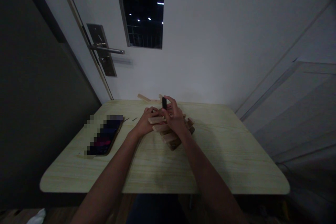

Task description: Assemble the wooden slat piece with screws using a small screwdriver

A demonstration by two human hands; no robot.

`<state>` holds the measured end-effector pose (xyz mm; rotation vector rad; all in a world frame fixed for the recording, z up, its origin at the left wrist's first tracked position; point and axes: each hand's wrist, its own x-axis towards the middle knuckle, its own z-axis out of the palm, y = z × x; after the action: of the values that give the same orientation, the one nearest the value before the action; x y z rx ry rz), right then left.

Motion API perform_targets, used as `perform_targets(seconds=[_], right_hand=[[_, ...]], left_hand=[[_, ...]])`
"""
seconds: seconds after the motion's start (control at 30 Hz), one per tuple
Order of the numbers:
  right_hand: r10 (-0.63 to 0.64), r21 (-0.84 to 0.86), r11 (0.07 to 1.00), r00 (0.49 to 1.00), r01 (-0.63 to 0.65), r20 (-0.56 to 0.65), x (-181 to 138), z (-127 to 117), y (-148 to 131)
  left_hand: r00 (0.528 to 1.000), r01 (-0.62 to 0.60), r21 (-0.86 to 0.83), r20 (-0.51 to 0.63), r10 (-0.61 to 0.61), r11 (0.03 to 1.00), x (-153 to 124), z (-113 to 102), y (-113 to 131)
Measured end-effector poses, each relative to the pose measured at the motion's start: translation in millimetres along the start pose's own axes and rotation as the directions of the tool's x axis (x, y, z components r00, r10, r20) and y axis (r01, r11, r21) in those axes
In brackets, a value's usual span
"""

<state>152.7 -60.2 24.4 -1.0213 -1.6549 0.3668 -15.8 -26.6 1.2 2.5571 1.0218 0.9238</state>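
A wooden model (170, 137) made of several pale slats over a darker brown base rests on the table in front of me. My left hand (147, 120) is at its left far side, fingers curled onto it and partly hidden behind the slats. Above the model, my right hand (175, 113) pinches a small black rectangular piece (164, 103) upright between thumb and fingertips. The lower fingers of that hand lie close over the slats. Whether the black piece touches the model cannot be made out.
Loose pale wooden pieces (144, 97) lie at the table's back edge. A thin dark rod (134, 119) is left of my left hand. Further left lies a phone (111, 134), partly pixelated. The table (236, 168) stands against a white door with a metal handle (110, 50).
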Motion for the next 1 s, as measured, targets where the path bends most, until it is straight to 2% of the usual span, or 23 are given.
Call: perform_targets(seconds=[0.53,0.7,0.83,1.0], right_hand=[[0.026,0.041,0.999,1.000,-0.027,0.005,-0.4,-1.1,-3.2],[0.009,0.117,0.993,0.999,-0.012,0.033,-0.7,1.5,3.9],[0.021,0.055,0.998,1.000,-0.021,-0.004,-0.2,2.1,6.1],[-0.043,0.007,0.999,0.999,0.043,0.012,-1.3,-0.5,-0.4]], left_hand=[[1.000,0.009,0.013,-0.002,-0.009,1.000,-0.1,-2.3,2.2],[1.000,-0.009,-0.008,-0.019,0.008,1.000,-0.4,-0.5,0.0],[1.000,-0.011,0.004,-0.017,0.011,1.000,-0.1,1.2,-2.7],[1.000,-0.025,-0.001,0.001,0.025,1.000,1.6,-0.6,-1.9]])
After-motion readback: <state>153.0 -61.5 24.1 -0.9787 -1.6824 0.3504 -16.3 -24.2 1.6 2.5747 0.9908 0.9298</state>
